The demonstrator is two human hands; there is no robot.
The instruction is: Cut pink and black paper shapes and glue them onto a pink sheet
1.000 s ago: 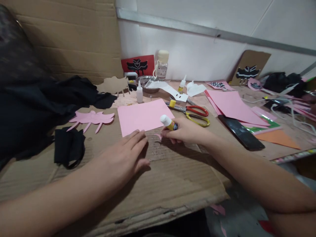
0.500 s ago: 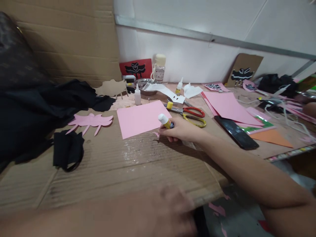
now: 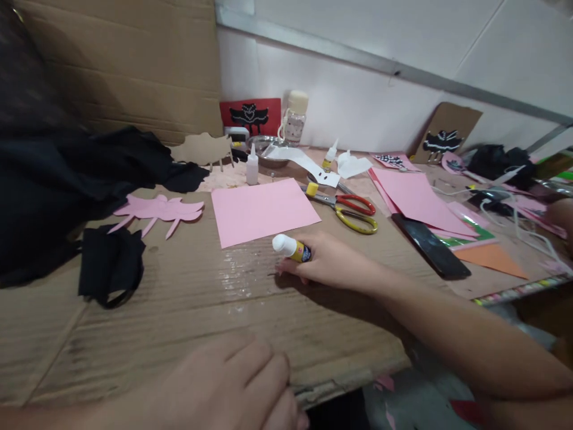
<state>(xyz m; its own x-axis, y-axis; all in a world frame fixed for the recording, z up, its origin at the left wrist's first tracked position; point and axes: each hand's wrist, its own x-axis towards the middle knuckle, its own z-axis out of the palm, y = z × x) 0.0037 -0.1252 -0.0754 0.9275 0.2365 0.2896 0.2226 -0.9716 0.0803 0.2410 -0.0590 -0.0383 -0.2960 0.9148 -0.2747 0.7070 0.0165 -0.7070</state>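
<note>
My right hand (image 3: 316,260) is closed round a glue stick (image 3: 293,248) with a white top and a yellow and dark label. It rests low over the cardboard, and something small and pinkish shows by its fingertips, too small to name. Just beyond lies a sheet of pink paper (image 3: 264,212). Near the front edge my left hand (image 3: 237,382) has its fingers curled in; whatever is inside them, if anything, is hidden. Behind the right hand are scissors (image 3: 356,214) with red and yellow handles and a yellow cap (image 3: 312,189).
A pink paper cutout (image 3: 156,209) and a folded black cloth (image 3: 111,266) lie left. Glue bottles (image 3: 252,168) stand at the back near a metal plate (image 3: 268,143). Pink sheets (image 3: 416,194) and a phone (image 3: 430,246) are right. The cardboard's front edge (image 3: 358,370) is close.
My right hand has drawn the glue stick nearer and a little left, off the pink sheet's corner. My left hand, blurred before, has moved left and shows clearly. The view has shifted slightly.
</note>
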